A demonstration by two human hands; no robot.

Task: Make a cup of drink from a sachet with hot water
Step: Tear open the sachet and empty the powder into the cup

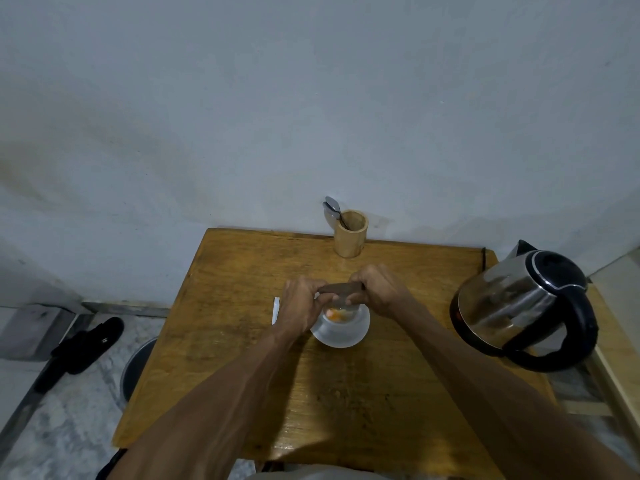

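Observation:
A brown sachet point(340, 289) is held flat between both hands, just above a clear glass cup point(341, 327) standing mid-table. My left hand point(300, 304) pinches the sachet's left end and my right hand point(377, 289) pinches its right end. Orange powder point(335, 315) shows inside the cup under the sachet. A steel and black electric kettle point(523, 306) stands at the right edge of the table, lid shut.
The wooden table point(242, 341) is set against a grey wall. A bamboo holder point(350, 233) with spoons point(332, 207) stands at the back. A white strip point(276, 311) lies left of the cup. A black slipper point(86, 344) and a dark bin point(138, 365) are on the floor, left.

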